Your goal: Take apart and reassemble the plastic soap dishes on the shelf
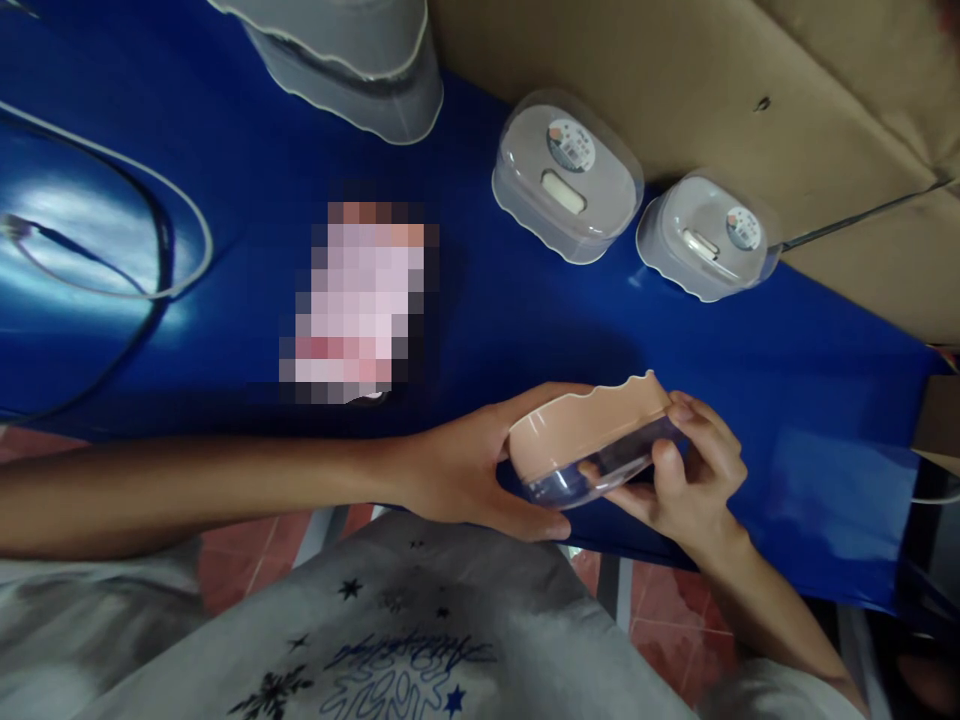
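Both hands hold a small plastic container (589,425) over the near edge of the blue table. Its peach wall has a wavy rim turned upward, and a clear part shows beneath it. My left hand (480,465) wraps round the left end, thumb below. My right hand (690,465) grips the right end, with fingertips on the rim and the clear side. Some fingers are hidden behind the container. Farther back stand two similar containers with clear lids, a larger one (540,180) and a smaller one (712,215), each with a round label and a white handle or latch.
Left of centre lies a pixelated flat object (360,300). Translucent wavy-rimmed tubs (360,90) stand at the back left. A white cable (202,225) and a dark cord loop across the left side. Cardboard boxes (660,60) line the back right of the blue table (480,310).
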Available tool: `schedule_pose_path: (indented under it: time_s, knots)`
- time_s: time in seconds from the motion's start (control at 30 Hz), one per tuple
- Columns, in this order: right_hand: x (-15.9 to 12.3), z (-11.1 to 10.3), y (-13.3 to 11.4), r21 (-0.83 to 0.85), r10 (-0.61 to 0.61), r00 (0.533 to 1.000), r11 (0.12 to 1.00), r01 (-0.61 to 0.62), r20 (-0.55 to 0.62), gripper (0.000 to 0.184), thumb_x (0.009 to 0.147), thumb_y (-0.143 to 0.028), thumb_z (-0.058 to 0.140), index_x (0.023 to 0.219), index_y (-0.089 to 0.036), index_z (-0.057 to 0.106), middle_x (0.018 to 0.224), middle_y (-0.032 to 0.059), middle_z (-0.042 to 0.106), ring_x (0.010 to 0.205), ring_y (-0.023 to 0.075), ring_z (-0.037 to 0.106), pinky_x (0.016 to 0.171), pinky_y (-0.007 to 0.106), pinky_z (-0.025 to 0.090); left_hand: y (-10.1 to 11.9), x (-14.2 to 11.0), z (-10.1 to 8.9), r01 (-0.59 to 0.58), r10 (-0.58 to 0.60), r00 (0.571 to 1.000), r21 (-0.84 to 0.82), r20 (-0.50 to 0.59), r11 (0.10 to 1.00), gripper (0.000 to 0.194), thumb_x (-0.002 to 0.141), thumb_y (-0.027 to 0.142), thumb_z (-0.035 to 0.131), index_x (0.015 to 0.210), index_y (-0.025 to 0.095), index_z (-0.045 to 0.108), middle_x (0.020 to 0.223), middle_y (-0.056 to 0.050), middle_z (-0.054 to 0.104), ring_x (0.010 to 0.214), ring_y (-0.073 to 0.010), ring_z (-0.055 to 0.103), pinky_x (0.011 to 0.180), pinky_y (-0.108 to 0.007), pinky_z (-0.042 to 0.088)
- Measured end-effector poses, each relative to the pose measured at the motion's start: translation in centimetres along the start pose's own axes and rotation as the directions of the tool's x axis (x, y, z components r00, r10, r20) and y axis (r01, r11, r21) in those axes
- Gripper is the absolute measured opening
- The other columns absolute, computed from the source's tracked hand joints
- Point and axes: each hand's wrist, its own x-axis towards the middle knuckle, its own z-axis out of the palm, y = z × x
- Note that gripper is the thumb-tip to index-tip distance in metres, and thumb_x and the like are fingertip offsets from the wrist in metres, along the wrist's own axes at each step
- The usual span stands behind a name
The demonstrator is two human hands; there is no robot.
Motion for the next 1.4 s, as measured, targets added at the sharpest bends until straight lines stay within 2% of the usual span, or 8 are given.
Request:
schedule_pose_path:
  time_s: [0.17, 0.3, 0.47, 0.57, 0.67, 0.87, 1.0, 1.4]
  knots:
    - [0.1, 0.3, -0.1, 0.055, 0.017, 1.0, 0.998, -0.017, -0.009, 0.095, 0.081, -0.046, 0.093, 0.163, -0.038, 0.046, 0.148, 0.0103, 0.052, 0.129, 0.0359, 0.063, 0.103, 0.06, 0.067, -0.1, -0.1, 0.0, 0.036, -0.034, 0.999, -0.048, 0.036, 0.998, 0.089, 0.084, 0.03, 0.09, 0.159, 0.028, 0.043, 0.144, -0.012, 0.068, 0.132, -0.0278, 0.067, 0.111, -0.047, 0.055]
    - [0.2, 1.0, 0.4, 0.151, 0.022, 1.0, 0.988, -0.019, -0.016, 0.109, 0.083, -0.054, 0.089, 0.171, -0.027, 0.032, 0.143, 0.0147, 0.051, 0.133, 0.0407, 0.063, 0.108, 0.07, 0.062, 0.1, 0.4, -0.2, 0.007, -0.001, 0.998, -0.102, 0.061, 0.995, 0.08, 0.083, 0.026, 0.09, 0.153, 0.027, 0.052, 0.144, -0.012, 0.069, 0.131, -0.0282, 0.068, 0.11, -0.047, 0.054]
    - [-0.2, 0.9, 0.9, 0.168, 0.025, 0.999, 0.985, -0.031, 0.038, 0.111, 0.083, -0.057, 0.09, 0.171, -0.03, 0.028, 0.148, 0.0162, 0.052, 0.139, 0.0458, 0.061, 0.107, 0.078, 0.059, 0.5, 0.5, -0.2, -0.021, 0.022, 1.0, -0.035, 0.017, 0.999, 0.072, 0.082, 0.027, 0.089, 0.148, 0.026, 0.059, 0.126, -0.007, 0.076, 0.128, -0.0287, 0.069, 0.11, -0.046, 0.055]
    - [-0.4, 0.6, 1.0, 0.132, -0.022, 0.999, 0.991, 0.018, 0.025, 0.106, 0.084, -0.054, 0.09, 0.17, -0.031, 0.032, 0.154, 0.0147, 0.05, 0.142, 0.0439, 0.059, 0.108, 0.075, 0.06, 0.7, 0.2, -0.1, -0.03, 0.031, 0.999, 0.074, -0.013, 0.997, 0.065, 0.083, 0.031, 0.088, 0.142, 0.024, 0.064, 0.109, -0.003, 0.077, 0.119, -0.027, 0.071, 0.106, -0.044, 0.057]
    - [-0.4, 0.3, 0.8, 0.093, -0.053, 0.999, 0.994, 0.054, -0.014, 0.099, 0.083, -0.052, 0.091, 0.165, -0.036, 0.04, 0.161, 0.0112, 0.046, 0.142, 0.0409, 0.058, 0.111, 0.071, 0.06, 0.6, -0.1, -0.2, -0.043, 0.046, 0.999, 0.198, -0.012, 0.979, 0.063, 0.083, 0.036, 0.087, 0.14, 0.024, 0.065, 0.113, -0.004, 0.078, 0.11, -0.025, 0.072, 0.1, -0.041, 0.058]
    - [-0.1, 0.5, 0.0, 0.128, -0.023, 0.999, 0.991, 0.028, -0.038, 0.089, 0.084, -0.045, 0.09, 0.161, -0.041, 0.046, 0.167, 0.0054, 0.042, 0.145, 0.0375, 0.056, 0.11, 0.064, 0.064, -0.2, -0.4, -0.5, -0.09, 0.125, 0.987, 0.298, -0.102, 0.95, 0.094, 0.067, 0.043, 0.099, 0.148, 0.027, 0.053, 0.122, -0.005, 0.075, 0.105, -0.0246, 0.071, 0.09, -0.036, 0.057]
    - [-0.1, 0.7, -0.1, 0.156, -0.054, 0.998, 0.986, 0.057, -0.026, 0.091, 0.084, -0.042, 0.091, 0.163, -0.035, 0.046, 0.171, 0.0079, 0.039, 0.15, 0.0391, 0.052, 0.11, 0.062, 0.064, -0.3, -0.5, -0.5, -0.064, 0.105, 0.989, 0.348, -0.101, 0.935, 0.086, 0.071, 0.048, 0.097, 0.143, 0.027, 0.054, 0.103, 0.0, 0.074, 0.086, -0.0185, 0.068, 0.074, -0.029, 0.053]
    - [0.2, 0.6, -0.2, 0.232, -0.19, 0.979, 0.952, 0.201, -0.067, 0.093, 0.085, -0.065, 0.085, 0.159, -0.021, 0.05, 0.161, 0.0197, 0.05, 0.138, 0.0391, 0.064, 0.099, 0.062, 0.07, -0.3, -0.7, 0.1, 0.003, 0.003, 0.999, 0.132, -0.049, 0.991, 0.073, 0.073, 0.049, 0.095, 0.133, 0.023, 0.063, 0.106, -0.004, 0.076, 0.087, -0.0188, 0.069, 0.072, -0.028, 0.055]
